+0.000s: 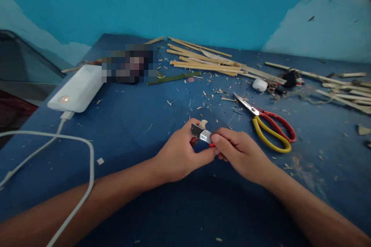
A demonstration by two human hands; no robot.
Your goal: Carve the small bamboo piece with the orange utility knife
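Note:
Over the middle of the blue table, my right hand is closed around a box cutter, whose handle shows red below the metal tip. Its wide blade points left and lies across the fingers of my left hand. A small pale piece, which looks like bamboo, sticks up just behind the blade. My left fingers curl around that piece, and much of it is hidden. The left thumb reaches over to the cutter's red part, close to the right fingertips. Scissors with one red and one yellow handle lie beyond my right hand.
Bamboo sticks lie along the back, with more sticks at right. A white earbud case sits between them. At left, a white power bank trails a cable over my left forearm. Shavings litter the table.

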